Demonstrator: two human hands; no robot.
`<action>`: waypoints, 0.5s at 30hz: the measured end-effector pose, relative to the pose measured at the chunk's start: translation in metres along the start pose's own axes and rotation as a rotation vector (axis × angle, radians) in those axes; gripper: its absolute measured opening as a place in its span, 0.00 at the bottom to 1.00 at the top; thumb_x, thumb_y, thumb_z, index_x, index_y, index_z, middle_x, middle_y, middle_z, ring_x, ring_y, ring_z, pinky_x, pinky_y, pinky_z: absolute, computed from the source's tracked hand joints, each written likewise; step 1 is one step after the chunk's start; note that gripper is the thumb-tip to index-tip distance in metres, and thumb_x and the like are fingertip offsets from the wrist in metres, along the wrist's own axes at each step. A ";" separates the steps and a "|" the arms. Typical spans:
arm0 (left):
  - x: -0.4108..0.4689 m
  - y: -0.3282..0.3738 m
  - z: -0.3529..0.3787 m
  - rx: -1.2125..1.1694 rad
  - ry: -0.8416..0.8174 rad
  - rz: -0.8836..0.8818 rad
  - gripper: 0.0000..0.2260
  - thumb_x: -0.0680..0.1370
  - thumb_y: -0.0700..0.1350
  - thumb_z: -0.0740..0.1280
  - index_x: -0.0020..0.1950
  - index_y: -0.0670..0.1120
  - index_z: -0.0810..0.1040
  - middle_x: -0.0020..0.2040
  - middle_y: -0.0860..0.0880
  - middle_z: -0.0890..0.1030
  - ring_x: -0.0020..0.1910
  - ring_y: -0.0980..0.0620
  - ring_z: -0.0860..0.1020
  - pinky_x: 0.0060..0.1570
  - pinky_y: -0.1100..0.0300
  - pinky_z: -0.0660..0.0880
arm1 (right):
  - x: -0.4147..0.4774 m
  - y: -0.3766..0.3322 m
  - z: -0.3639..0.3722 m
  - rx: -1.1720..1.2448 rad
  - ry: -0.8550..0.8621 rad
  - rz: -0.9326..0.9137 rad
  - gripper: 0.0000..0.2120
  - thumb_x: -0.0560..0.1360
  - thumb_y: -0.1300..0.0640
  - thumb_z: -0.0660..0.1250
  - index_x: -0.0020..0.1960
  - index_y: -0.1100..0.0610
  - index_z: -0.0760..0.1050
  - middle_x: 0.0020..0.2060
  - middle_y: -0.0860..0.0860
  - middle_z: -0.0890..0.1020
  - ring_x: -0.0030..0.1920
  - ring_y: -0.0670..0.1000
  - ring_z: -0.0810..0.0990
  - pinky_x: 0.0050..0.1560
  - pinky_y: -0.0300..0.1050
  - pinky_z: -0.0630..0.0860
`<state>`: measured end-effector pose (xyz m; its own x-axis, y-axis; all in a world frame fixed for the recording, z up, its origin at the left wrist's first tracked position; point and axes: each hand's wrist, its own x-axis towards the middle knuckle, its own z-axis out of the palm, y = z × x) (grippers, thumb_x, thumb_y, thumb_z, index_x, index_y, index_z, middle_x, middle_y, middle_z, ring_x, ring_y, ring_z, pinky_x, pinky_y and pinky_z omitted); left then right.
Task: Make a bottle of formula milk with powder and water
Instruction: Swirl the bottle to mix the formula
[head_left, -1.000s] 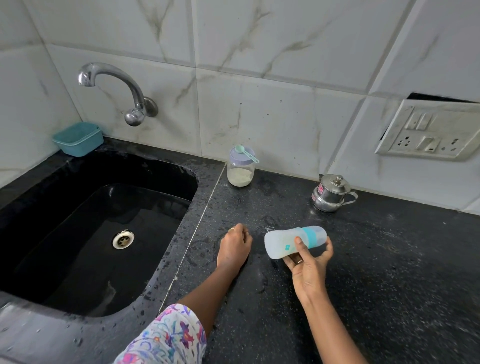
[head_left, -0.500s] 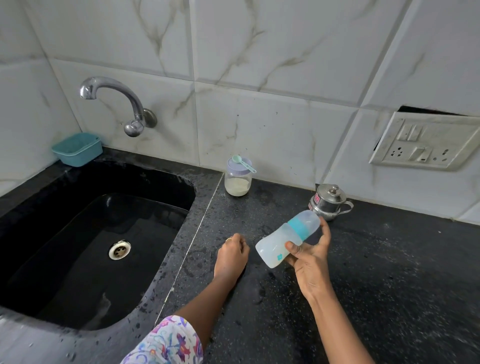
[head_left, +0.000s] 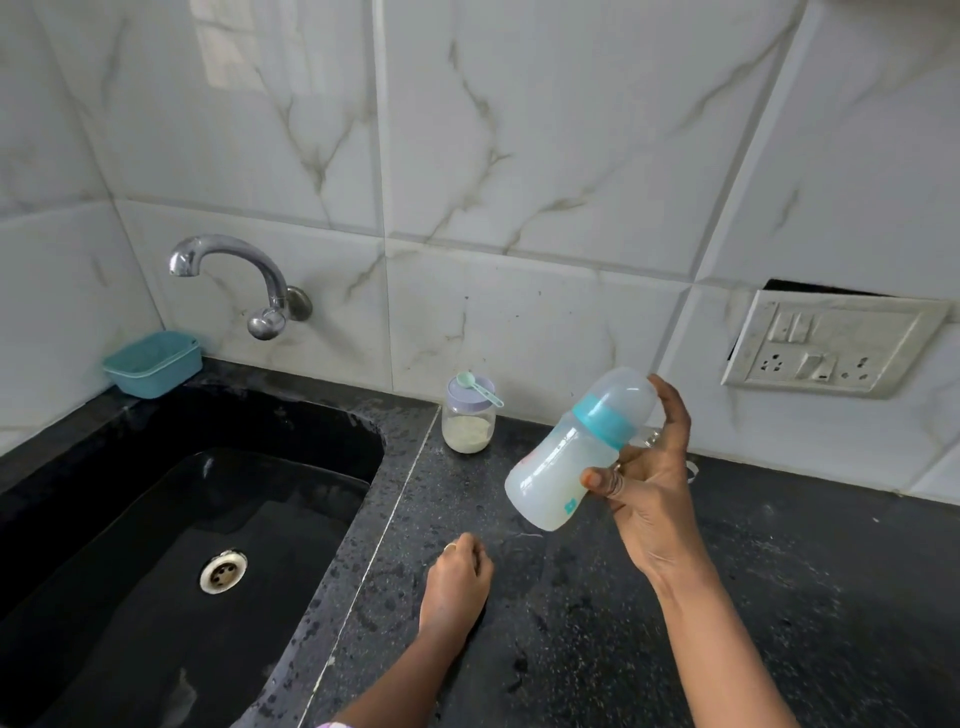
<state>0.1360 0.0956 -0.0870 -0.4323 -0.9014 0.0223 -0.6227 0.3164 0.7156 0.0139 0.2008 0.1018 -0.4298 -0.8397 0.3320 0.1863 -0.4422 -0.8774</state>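
My right hand (head_left: 652, 488) grips a baby bottle (head_left: 566, 457) with a teal collar and a clear cap, tilted with its cap up and to the right, above the black counter (head_left: 779, 597). The bottle holds cloudy whitish liquid. My left hand (head_left: 457, 577) rests on the counter below the bottle, its fingers curled with nothing in them. A glass jar of white powder (head_left: 467, 423) with a lilac lid stands by the wall, and a small teal scoop (head_left: 478, 387) lies on that lid.
A black sink (head_left: 156, 545) with a steel drain fills the left side, under a chrome tap (head_left: 234, 270). A teal plastic tub (head_left: 153, 364) sits at the sink's back corner. A switch and socket plate (head_left: 831, 343) is on the wall at right. The counter is wet.
My right hand has lifted the bottle from lying level near the counter to a tilted, cap-up pose higher up, now hiding the steel pot. The left hand stays put on the counter.
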 end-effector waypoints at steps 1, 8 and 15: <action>0.000 0.000 0.000 -0.005 0.001 -0.002 0.06 0.79 0.45 0.60 0.46 0.45 0.73 0.41 0.50 0.76 0.38 0.52 0.75 0.38 0.61 0.68 | 0.003 -0.005 0.002 0.004 -0.019 -0.003 0.46 0.47 0.57 0.84 0.58 0.32 0.70 0.43 0.49 0.84 0.40 0.49 0.82 0.36 0.43 0.80; 0.001 0.000 0.000 0.009 -0.003 0.012 0.05 0.79 0.45 0.60 0.42 0.48 0.68 0.41 0.50 0.76 0.37 0.52 0.74 0.38 0.60 0.69 | 0.012 -0.027 0.011 -0.007 -0.094 -0.066 0.48 0.47 0.56 0.84 0.61 0.35 0.66 0.43 0.48 0.84 0.38 0.48 0.82 0.33 0.40 0.79; 0.002 0.000 0.000 0.010 0.000 0.008 0.05 0.78 0.44 0.60 0.43 0.47 0.69 0.40 0.50 0.76 0.37 0.52 0.73 0.39 0.58 0.70 | 0.010 -0.023 0.007 -0.060 -0.079 -0.039 0.53 0.46 0.75 0.76 0.60 0.36 0.66 0.41 0.49 0.84 0.35 0.48 0.81 0.30 0.39 0.78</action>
<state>0.1352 0.0943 -0.0874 -0.4374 -0.8988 0.0276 -0.6260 0.3264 0.7082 0.0109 0.2005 0.1280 -0.3644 -0.8455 0.3903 0.1162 -0.4571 -0.8818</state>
